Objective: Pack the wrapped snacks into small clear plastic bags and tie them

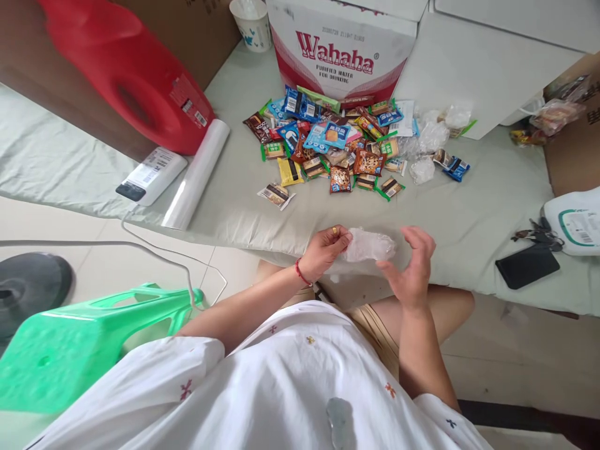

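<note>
Between the thumb and fingers of my left hand is the left end of a crumpled clear plastic bag, stretched sideways over the front edge of the cloth-covered surface. Whether anything lies inside it I cannot tell. My right hand is beside the bag's right end, thumb and fingers spread apart and slightly blurred. Beyond both hands lies a pile of small wrapped snacks in brown, blue, green and yellow packets. Several clear crumpled plastic bundles sit at its right side.
A Wahaha carton stands behind the snacks, with a paper cup to its left. Leftward are a red jug, a plastic roll and a white corded device. Rightward lie a black phone and keys. A green stool stands below.
</note>
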A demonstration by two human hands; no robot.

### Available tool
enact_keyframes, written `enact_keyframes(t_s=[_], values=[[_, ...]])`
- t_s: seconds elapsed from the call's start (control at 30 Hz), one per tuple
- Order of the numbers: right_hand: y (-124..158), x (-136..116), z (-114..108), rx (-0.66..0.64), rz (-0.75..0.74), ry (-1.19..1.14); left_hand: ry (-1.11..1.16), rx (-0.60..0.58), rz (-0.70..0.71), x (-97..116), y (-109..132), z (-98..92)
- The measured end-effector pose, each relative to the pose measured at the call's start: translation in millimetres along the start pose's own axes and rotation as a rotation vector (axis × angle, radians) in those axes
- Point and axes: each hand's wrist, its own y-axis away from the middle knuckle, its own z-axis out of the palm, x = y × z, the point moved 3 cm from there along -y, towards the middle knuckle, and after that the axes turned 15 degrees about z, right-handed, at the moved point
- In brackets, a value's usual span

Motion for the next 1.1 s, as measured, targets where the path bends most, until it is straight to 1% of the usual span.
enact_keyframes(t_s=[0.03,0.07,0.1,0.17,0.23,0.27,0.33,0.37,0.43,0.53,0.6,0.63,0.7,0.8,0.93,1.03,1.1], values=[[0.3,-6.5,2.0,-0.036,-0.08,0.123,-0.004,-0.01,0.002,0.7,0.3,0.1],[-0.2,-10.1,3.1,-0.059,-0.117,0.205,-0.006,-0.01,0.005,1.0,0.3,-0.4],[-1.4,-10.8,2.9,-0.059,-0.116,0.236,-0.005,0.0,0.011,0.8,0.3,-1.6],[-4.5,-4.8,-0.7,-0.019,-0.026,0.148,0.004,0.023,0.012,-0.9,0.4,-4.9],[-6.0,7.2,-4.0,-0.006,0.13,-0.056,0.029,0.019,-0.016,-4.2,1.1,-7.4],[-5.7,13.0,-4.3,-0.02,0.203,-0.156,0.057,0.01,-0.044,-6.1,1.6,-8.0],[-4.1,19.9,-2.9,-0.067,0.287,-0.286,0.161,-0.007,-0.137,-9.9,2.5,-8.3],[-3.4,20.6,-1.8,-0.093,0.289,-0.313,0.232,-0.026,-0.205,-11.6,2.7,-7.7],[-2.9,17.4,0.1,-0.149,0.237,-0.32,0.36,-0.1,-0.371,-14.1,2.6,-5.7],[-4.8,9.6,0.7,-0.25,0.141,-0.285,0.417,-0.265,-0.594,-14.6,2.2,-4.3],[-6.4,6.5,-0.8,-0.32,0.107,-0.244,0.413,-0.337,-0.667,-13.3,2.7,-4.7],[-6.9,5.8,-2.2,-0.351,0.097,-0.227,0.405,-0.351,-0.672,-12.4,3.1,-5.0],[-6.9,5.9,-5.9,-0.394,0.076,-0.209,0.391,-0.317,-0.627,-10.4,4.0,-5.4],[-5.1,8.2,-12.6,-0.409,0.027,-0.239,0.391,-0.21,-0.553,-8.7,6.6,-4.2],[-1.4,16.8,-18.5,-0.407,-0.002,-0.291,0.426,-0.127,-0.571,-11.5,7.8,-0.3],[0.2,25.5,-23.9,-0.376,-0.008,-0.335,0.442,0.024,-0.572,-14.8,2.9,-3.0],[0.5,31.3,-29.0,-0.349,0.003,-0.356,0.431,0.128,-0.532,-14.9,-0.6,-7.1]])
